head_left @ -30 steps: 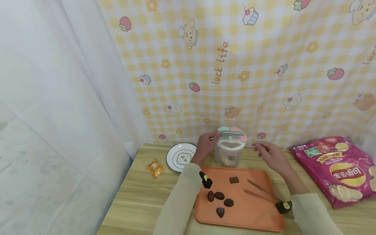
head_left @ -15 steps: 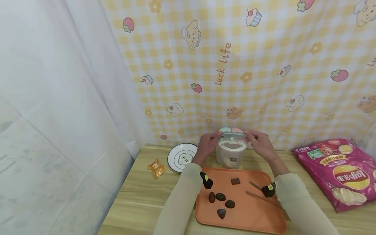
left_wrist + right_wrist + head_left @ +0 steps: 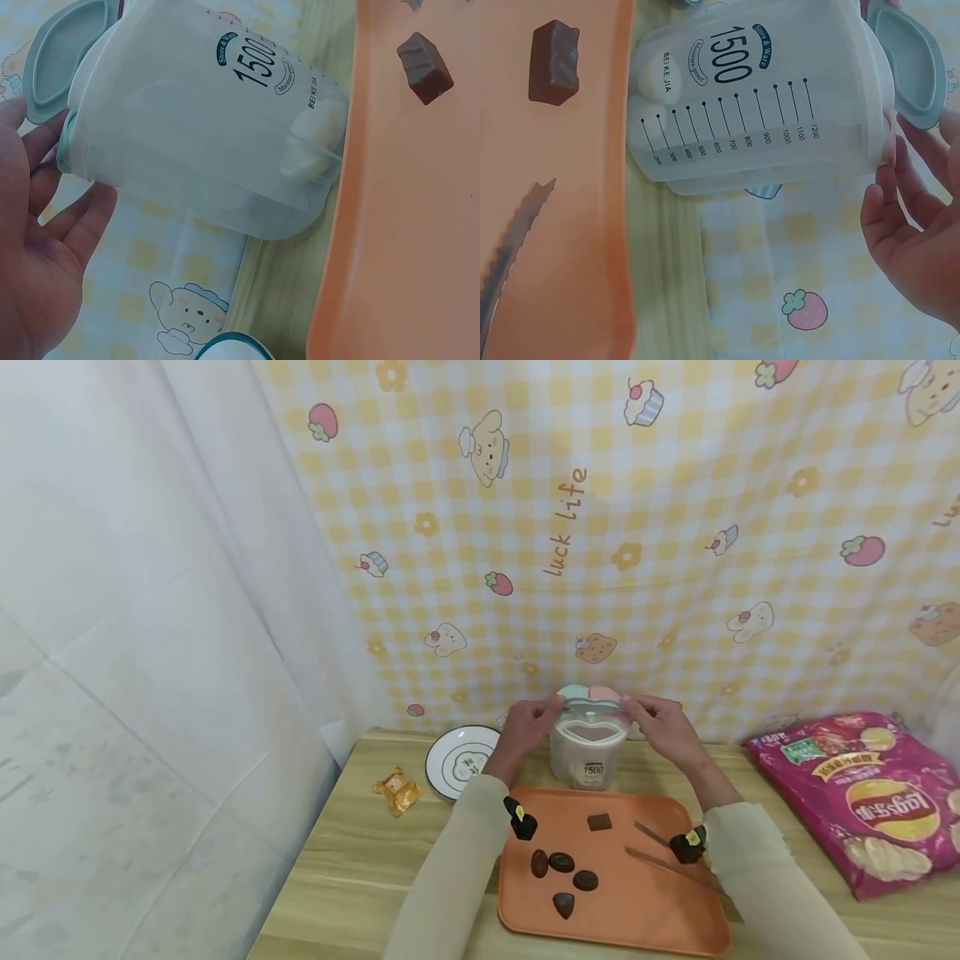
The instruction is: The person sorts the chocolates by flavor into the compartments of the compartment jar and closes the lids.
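— From above, both hands sit at the lid of the clear container, at the back of the desk behind the orange tray.

— The wrist views show more — the left hand and right hand each touch its rim, fingers relaxed, grip wide.

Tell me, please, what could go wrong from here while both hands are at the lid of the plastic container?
The container stands right behind the orange tray, so pulling on its lid could tip it onto the chocolates. The left hand and right hand meet only the rim with their fingertips, so they might slip. The tongs lie near the right sleeve and could be knocked.
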Demonstrator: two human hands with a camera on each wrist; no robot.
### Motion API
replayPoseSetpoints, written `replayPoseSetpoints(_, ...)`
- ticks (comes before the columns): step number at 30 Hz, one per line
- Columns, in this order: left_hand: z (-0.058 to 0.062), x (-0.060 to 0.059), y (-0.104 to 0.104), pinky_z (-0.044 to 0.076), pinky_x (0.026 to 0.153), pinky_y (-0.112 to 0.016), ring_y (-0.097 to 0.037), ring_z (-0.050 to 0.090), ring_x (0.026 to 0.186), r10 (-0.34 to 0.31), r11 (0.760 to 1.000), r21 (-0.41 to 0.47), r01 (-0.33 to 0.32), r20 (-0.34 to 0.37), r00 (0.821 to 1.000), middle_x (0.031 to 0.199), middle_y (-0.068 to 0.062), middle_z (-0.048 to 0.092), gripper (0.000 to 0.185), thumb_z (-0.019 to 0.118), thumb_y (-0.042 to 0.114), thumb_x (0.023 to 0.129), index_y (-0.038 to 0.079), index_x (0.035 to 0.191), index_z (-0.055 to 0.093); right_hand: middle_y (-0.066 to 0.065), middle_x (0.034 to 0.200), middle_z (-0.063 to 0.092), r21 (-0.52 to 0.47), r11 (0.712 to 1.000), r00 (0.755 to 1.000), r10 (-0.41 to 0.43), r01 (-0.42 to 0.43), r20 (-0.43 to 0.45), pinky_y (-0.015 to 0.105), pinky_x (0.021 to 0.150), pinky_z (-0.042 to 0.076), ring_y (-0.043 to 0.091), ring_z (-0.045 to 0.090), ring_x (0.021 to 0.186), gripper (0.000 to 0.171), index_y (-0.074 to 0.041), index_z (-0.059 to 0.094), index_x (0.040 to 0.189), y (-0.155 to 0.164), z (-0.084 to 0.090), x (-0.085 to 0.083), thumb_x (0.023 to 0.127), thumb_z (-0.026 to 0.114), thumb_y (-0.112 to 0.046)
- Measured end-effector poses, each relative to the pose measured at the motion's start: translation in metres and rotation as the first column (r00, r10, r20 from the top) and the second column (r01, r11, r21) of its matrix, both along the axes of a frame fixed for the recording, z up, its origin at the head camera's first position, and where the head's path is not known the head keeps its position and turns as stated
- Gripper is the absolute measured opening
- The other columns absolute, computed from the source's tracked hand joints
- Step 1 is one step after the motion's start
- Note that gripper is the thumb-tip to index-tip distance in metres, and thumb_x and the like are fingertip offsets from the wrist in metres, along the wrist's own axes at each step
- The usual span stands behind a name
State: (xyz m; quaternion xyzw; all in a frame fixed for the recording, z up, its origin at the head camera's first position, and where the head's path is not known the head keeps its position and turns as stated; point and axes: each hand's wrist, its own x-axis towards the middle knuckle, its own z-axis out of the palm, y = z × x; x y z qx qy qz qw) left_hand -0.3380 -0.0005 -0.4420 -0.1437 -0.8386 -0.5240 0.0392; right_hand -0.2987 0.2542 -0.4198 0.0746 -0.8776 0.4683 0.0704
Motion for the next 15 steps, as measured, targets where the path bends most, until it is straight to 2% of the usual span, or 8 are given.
replayPoseSetpoints(4, -0.0005, -0.0012, -0.0020, 0.049, 0.103, -0.036, -0.017, 0.061, 0.126, -0.027, 1.000, 0.012, 0.027, 0.001, 1.000, 0.136, 0.003, 0.065, 0.056, 0.054, 0.061, 0.100, 0.013, 0.104, 0.083, 0.021, 0.131, 0.064, -0.032, 0.999, 0.999, 0.018, -0.018, 0.026, 0.048, 0.086, 0.051, 0.032, 0.057, 0.108, 0.057, -0.001, 0.071, 0.126, 0.0006, 0.0015, 0.0020, 0.108, 0.048, -0.049)
replayPoseSetpoints(8, -0.0027, -0.0028, -0.0031, 0.044, 0.108, -0.034, -0.014, 0.056, 0.132, -0.054, 0.998, 0.037, 0.054, 0.023, 0.998, 0.140, 0.007, 0.061, 0.057, 0.056, 0.061, 0.100, 0.011, 0.098, 0.083, 0.020, 0.134, 0.063, -0.066, 0.997, 0.999, 0.040, -0.037, 0.036, 0.055, 0.094, 0.050, 0.033, 0.056, 0.120, 0.055, -0.001, 0.071, 0.127, 0.0014, 0.0003, 0.0031, 0.107, 0.052, -0.048)
replayPoseSetpoints(11, -0.0043, -0.0030, -0.0044, 0.043, 0.109, -0.035, -0.014, 0.054, 0.133, -0.084, 0.995, 0.054, 0.082, 0.035, 0.996, 0.141, 0.010, 0.061, 0.055, 0.058, 0.059, 0.100, 0.011, 0.099, 0.083, 0.017, 0.131, 0.066, -0.074, 0.996, 0.998, 0.058, -0.057, 0.013, 0.052, 0.091, 0.051, 0.031, 0.057, 0.119, 0.049, -0.003, 0.074, 0.124, 0.0021, -0.0026, 0.0029, 0.107, 0.054, -0.045)
replayPoseSetpoints(15, -0.0083, -0.0033, -0.0064, 0.042, 0.110, -0.037, -0.012, 0.052, 0.135, -0.133, 0.989, 0.067, 0.130, 0.030, 0.991, 0.140, 0.014, 0.061, 0.049, 0.060, 0.057, 0.100, 0.016, 0.117, 0.080, 0.015, 0.130, 0.068, -0.085, 0.991, 0.993, 0.103, -0.108, -0.056, 0.041, 0.086, 0.052, 0.029, 0.059, 0.119, 0.040, -0.003, 0.076, 0.121, 0.0031, -0.0059, 0.0038, 0.108, 0.056, -0.035)
